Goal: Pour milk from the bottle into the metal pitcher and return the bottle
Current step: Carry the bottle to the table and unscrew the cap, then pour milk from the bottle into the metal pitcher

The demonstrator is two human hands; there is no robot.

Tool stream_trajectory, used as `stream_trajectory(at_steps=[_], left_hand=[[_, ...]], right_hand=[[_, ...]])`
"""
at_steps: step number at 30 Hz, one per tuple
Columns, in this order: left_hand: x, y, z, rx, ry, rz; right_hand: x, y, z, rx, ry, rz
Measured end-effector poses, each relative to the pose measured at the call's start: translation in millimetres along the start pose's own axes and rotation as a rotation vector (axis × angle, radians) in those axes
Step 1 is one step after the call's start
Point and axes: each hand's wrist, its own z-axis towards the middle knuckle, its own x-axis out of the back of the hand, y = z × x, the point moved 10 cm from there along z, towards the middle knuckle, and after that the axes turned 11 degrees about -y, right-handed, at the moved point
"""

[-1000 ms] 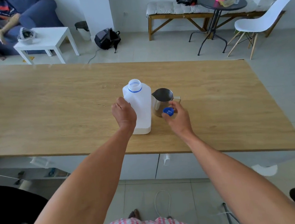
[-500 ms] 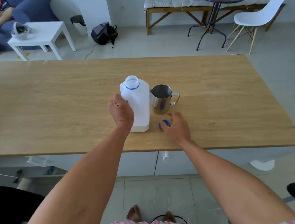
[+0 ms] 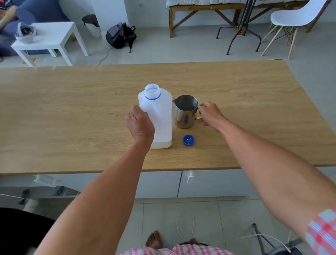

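A white plastic milk bottle (image 3: 159,116) is seen standing upright on the wooden table (image 3: 61,120), its neck uncapped and ringed by a blue band. The bottle is gripped on its left side by the left hand (image 3: 140,125), whose fingers are wrapped around the body. Just to the right of the bottle, touching or nearly touching it, a metal pitcher (image 3: 186,111) is stood upright with its open mouth facing up. The pitcher's handle, on its right side, is closed upon by the right hand (image 3: 210,113), the fingers curled around it so that the handle itself is mostly hidden. A blue cap (image 3: 189,140) is laid on the tabletop in front of the pitcher, near the bottle's base and apart from both hands; its reflection is shown on the pitcher's polished wall. Whether any milk is held in the pitcher cannot be told. Both bare forearms are extended over the table's near edge.
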Motion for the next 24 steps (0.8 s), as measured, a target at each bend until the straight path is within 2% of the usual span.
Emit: stream_trajectory(at_steps=[10,16,24], left_hand=[[-3.2,13.5,-6.5,-0.061,-0.029,0.01],[-6.5,22.6,5.9,-0.035,-0.046,0.101],[-47.4,67.5,33.1,-0.12,-0.265,0.601]], right_hand=[[-30.7,16.5,-20.6,0.006,-0.05,0.295],[-36.6,15.6,-30.2,-0.035,-0.006,0.362],[-34.1,16.7,-35.0,-0.077,0.018,0.347]])
